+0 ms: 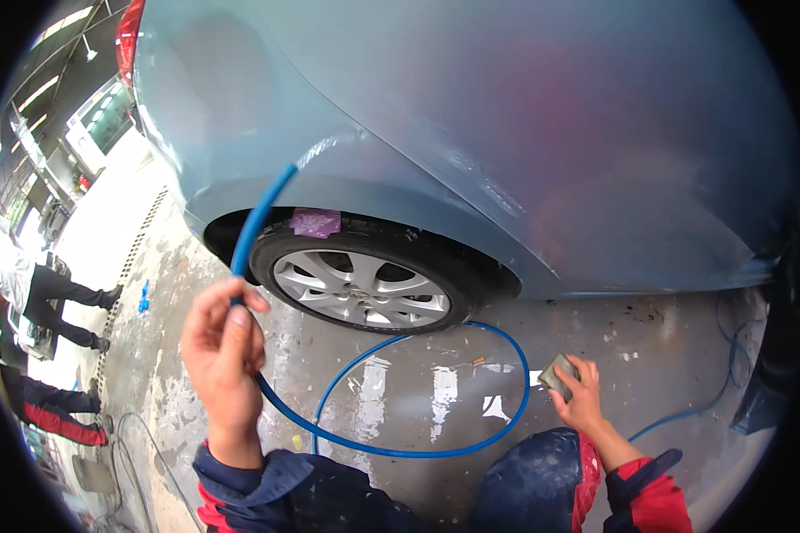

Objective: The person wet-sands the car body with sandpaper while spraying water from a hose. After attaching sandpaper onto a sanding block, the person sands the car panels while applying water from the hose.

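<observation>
My left hand is closed on a blue hose, its end raised toward the grey-blue car's rear panel, with a whitish streak of what looks like water just beyond it. Below that, the wheel carries a purple patch of something on top of its tyre. My right hand grips a greyish-green pad low at the right, beside a loop of the hose lying on the floor under the wheel.
At the far left, a person in a white top and dark trousers and another in dark-and-red trousers are near a drain grating. A small blue object and further hoses lie on the stained floor.
</observation>
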`<move>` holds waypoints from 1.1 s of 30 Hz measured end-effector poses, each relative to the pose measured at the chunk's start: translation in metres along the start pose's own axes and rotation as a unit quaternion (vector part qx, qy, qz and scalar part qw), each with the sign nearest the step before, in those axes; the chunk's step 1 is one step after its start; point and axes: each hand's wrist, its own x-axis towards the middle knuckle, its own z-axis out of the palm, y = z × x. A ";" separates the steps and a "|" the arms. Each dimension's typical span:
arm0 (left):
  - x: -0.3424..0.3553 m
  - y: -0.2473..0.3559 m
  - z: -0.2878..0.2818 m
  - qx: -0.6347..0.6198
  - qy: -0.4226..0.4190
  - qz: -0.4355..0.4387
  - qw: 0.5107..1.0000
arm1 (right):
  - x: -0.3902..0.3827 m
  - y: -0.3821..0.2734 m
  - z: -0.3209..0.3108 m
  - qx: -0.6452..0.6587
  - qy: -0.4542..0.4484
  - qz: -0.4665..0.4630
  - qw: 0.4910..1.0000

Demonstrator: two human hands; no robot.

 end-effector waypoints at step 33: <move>-0.110 -0.137 0.083 0.167 -0.319 -0.231 0.904 | 0.110 -0.049 -0.067 0.222 0.200 0.020 0.954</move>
